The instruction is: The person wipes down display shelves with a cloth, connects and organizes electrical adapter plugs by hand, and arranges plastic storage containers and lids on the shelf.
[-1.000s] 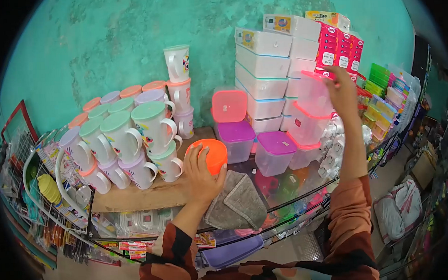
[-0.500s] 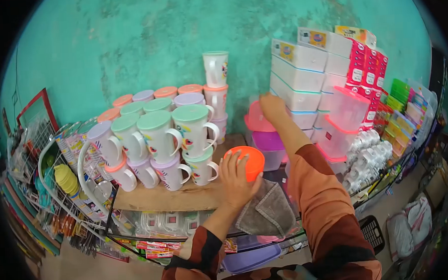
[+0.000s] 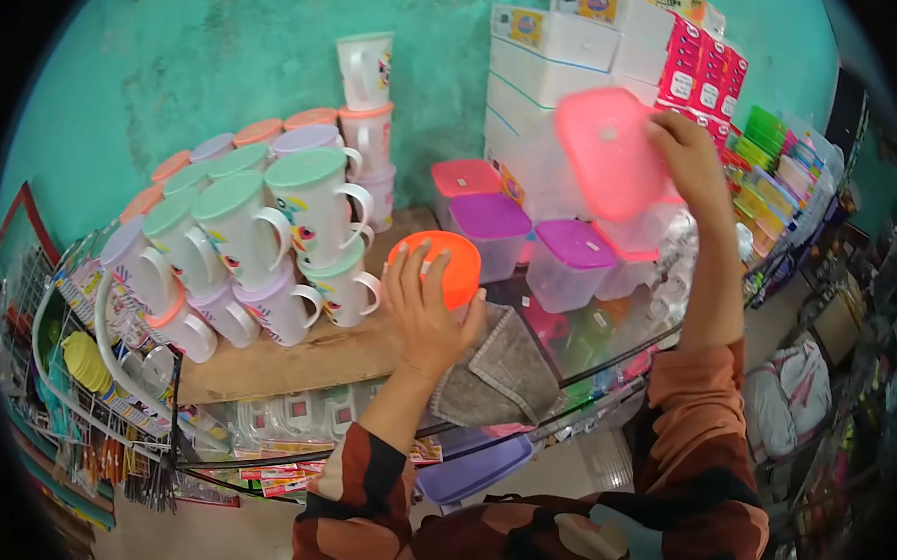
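Observation:
My left hand [image 3: 427, 316] grips a round orange plastic container [image 3: 458, 268], fingers over its near left side and thumb at the lower right. It is above the shelf edge, beside the white mugs [image 3: 241, 234] with green, lilac and orange lids. In my right hand [image 3: 691, 154] is a pink-lidded plastic container [image 3: 613, 158], tilted so that the lid faces me; its translucent body shows partly behind. Below it stand a purple-lidded container [image 3: 574, 274] and another pink-lidded one. Left of these are a second purple-lidded container [image 3: 492, 233] and a pink-lidded container [image 3: 467, 181].
White boxes [image 3: 534, 71] are stacked against the green wall, with pink packets [image 3: 705, 74] beside them. A grey cloth [image 3: 503, 373] hangs over the shelf's front edge. A wire rack [image 3: 111, 335] stands at the left. Below is a purple tray [image 3: 477, 469].
My right hand has left the pink-lidded container by the wall and moved right; it now holds up a tilted pink-lidded one. My left hand keeps the orange container. The view has shifted.

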`<state>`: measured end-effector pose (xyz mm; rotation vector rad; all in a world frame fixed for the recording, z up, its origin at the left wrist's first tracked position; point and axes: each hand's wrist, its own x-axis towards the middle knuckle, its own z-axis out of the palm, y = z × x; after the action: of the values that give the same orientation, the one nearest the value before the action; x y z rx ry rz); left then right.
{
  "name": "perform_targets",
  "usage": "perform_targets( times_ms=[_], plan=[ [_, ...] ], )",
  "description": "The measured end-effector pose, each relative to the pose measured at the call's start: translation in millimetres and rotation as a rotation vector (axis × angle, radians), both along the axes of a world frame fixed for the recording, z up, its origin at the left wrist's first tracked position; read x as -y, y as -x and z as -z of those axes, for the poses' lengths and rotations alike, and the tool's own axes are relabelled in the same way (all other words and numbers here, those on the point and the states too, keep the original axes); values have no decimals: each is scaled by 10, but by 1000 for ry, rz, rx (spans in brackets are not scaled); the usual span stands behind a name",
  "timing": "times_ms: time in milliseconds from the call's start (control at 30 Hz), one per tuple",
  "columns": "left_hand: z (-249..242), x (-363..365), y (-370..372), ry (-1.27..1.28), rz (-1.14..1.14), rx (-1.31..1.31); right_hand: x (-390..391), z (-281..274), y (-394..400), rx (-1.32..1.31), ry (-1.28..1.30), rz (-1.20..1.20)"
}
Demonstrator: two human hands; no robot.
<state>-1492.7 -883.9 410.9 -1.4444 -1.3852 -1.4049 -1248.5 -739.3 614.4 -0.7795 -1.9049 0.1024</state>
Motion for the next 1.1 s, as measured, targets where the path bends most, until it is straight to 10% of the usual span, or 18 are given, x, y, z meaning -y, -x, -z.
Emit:
perform_targets(
  times_ms=[433,1100],
  plan=[
    [84,-38,-71,62,4,-39,-139,1641,-1171,373,323,658],
    [69,-21,-67,128,-47,15,593,1971,-881,125,-116,550]
  ],
)
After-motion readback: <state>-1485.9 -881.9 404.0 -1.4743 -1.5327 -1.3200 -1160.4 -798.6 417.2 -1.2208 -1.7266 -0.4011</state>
